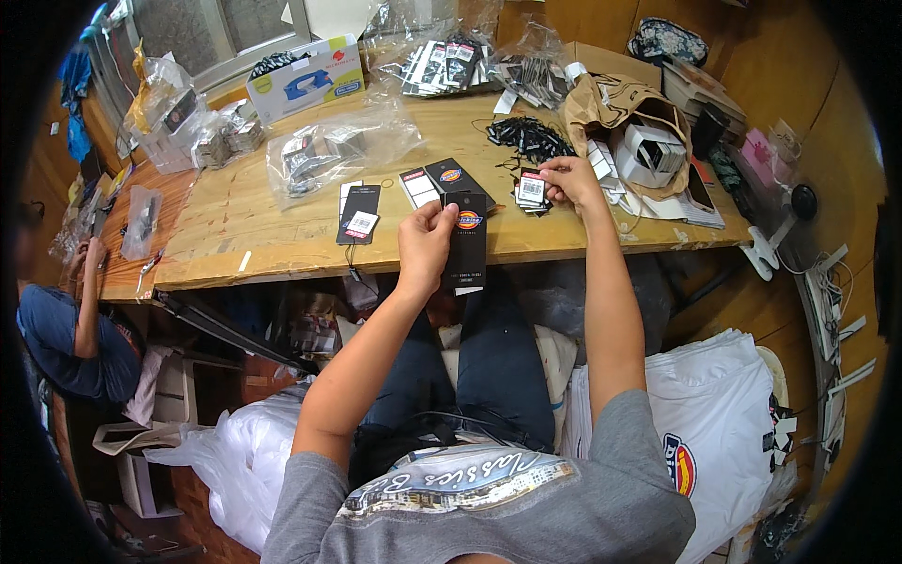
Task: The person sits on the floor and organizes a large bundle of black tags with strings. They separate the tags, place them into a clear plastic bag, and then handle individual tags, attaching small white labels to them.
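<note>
Here a long black hang tag (pixel 467 240), light, thin and bendable, is pinched near its top by the left hand (pixel 425 246); a small barcode sticker (pixel 532 188) is gripped by the right hand (pixel 569 180), best taken by its edges.

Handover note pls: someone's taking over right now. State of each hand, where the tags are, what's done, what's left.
Left hand: pinches a long black hang tag upright at the table edge.
Right hand: fingers on a small stack of barcode tags.
Done, apparently: one black tag with white sticker lies flat to the left; two more tags lie behind.
Left: the held tag's visible face shows no sticker; black string loops and bagged tags wait behind.
</note>
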### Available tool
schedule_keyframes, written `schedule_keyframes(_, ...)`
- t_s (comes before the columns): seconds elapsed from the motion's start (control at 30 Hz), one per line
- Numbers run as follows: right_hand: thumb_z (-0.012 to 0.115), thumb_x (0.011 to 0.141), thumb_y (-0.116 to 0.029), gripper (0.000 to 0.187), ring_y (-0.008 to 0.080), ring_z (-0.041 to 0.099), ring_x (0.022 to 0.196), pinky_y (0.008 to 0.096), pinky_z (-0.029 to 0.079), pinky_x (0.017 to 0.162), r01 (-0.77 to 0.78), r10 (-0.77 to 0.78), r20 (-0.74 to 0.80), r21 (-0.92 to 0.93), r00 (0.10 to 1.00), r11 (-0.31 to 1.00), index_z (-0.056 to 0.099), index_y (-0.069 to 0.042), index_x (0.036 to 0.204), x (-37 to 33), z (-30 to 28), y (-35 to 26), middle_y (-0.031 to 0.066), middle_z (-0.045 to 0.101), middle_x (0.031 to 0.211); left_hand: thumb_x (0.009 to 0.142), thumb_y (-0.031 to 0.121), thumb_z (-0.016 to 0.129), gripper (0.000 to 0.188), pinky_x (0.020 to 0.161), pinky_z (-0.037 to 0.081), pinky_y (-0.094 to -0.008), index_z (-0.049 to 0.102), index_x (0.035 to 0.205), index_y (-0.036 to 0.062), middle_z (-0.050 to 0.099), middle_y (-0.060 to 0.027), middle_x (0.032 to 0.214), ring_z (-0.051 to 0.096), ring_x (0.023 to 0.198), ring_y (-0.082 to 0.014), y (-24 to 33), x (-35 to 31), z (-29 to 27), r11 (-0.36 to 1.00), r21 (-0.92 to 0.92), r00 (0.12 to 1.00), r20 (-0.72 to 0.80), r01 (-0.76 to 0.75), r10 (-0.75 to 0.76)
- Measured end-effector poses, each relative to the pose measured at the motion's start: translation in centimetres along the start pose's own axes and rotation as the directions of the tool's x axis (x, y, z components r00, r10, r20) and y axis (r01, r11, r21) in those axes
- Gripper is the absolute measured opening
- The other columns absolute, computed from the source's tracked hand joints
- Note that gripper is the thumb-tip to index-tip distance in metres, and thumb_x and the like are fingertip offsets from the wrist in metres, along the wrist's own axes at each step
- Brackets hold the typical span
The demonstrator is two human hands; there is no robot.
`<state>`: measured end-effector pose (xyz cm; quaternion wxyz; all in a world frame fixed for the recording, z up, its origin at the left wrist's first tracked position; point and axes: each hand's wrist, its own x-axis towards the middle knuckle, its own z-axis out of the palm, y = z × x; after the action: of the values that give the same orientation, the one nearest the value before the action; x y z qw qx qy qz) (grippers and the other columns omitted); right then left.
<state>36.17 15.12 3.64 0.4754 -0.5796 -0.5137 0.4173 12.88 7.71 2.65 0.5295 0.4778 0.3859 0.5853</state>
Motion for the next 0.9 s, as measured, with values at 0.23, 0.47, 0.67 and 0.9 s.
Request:
schedule_keyframes(0.23, 0.056, 0.073, -0.005, 0.009, 0.0061, 0.048, 0.045, 0.0159, 0.035, 0.038, 0.048, -0.053, 0.079, 0.068, 0.995, 0.997, 0.058, 0.002, 0.079, -0.7, -0.3, -0.2, 0.0045, 0.056, 0.060, 0.080, 0.009, 0.050, 0.019, 0.053, 0.040, -0.0176, 0.054, 0.089, -0.0075, 0.058, -0.0054, 0.071, 0.051, 0.060, -0.0055, -0.1, -0.2, 0.0, 1.000, -0.004, 1.000, 0.000, 0.007, -0.007)
schedule_keyframes(0.47, 0.063, 0.067, -0.009, 0.015, 0.0053, 0.047, 0.050, 0.0174, 0.037, 0.046, 0.280, -0.286, 0.245, 0.060, 0.926, 0.958, 0.059, 0.000, 0.077, -7.2, 5.2, -2.8, 0.0008, 0.055, 0.061, 0.078, 0.008, 0.053, 0.014, 0.048, 0.035, -0.0164, 0.055, 0.082, -0.0048, 0.054, -0.0001, 0.065, 0.044, 0.055, -0.0025, -0.1, -1.1, 1.4, 1.000, 0.011, 1.000, 0.021, 0.007, -0.007)
schedule_keyframes(0.67, 0.056, 0.073, -0.019, 0.029, 0.0230, 0.054, 0.074, 0.0308, 0.042, 0.067, 0.412, -0.545, -0.116, -0.532, 0.830, 0.740, 0.055, 0.003, 0.091, -6.9, 4.8, -0.7, 0.0143, 0.057, 0.081, 0.077, 0.009, 0.054, 0.012, 0.043, 0.031, -0.0170, 0.055, 0.075, -0.0022, 0.050, 0.0023, 0.056, 0.039, 0.049, -0.0011, -0.4, -1.2, -0.4, 0.986, 0.169, 1.000, 0.004, 0.014, -0.015)
schedule_keyframes(0.9, 0.046, 0.078, -0.013, 0.022, 0.0314, 0.052, 0.084, 0.0349, 0.040, 0.074, 0.285, -0.478, -0.194, -0.594, 0.856, 0.752, 0.055, -0.001, 0.093, -5.1, 5.0, 0.3, 0.0195, 0.054, 0.091, 0.078, 0.008, 0.054, 0.013, 0.045, 0.033, -0.0165, 0.054, 0.081, -0.0044, 0.053, 0.0008, 0.060, 0.042, 0.051, -0.0015, 0.9, -1.9, -0.4, 0.998, 0.065, 1.000, 0.018, 0.005, -0.007)
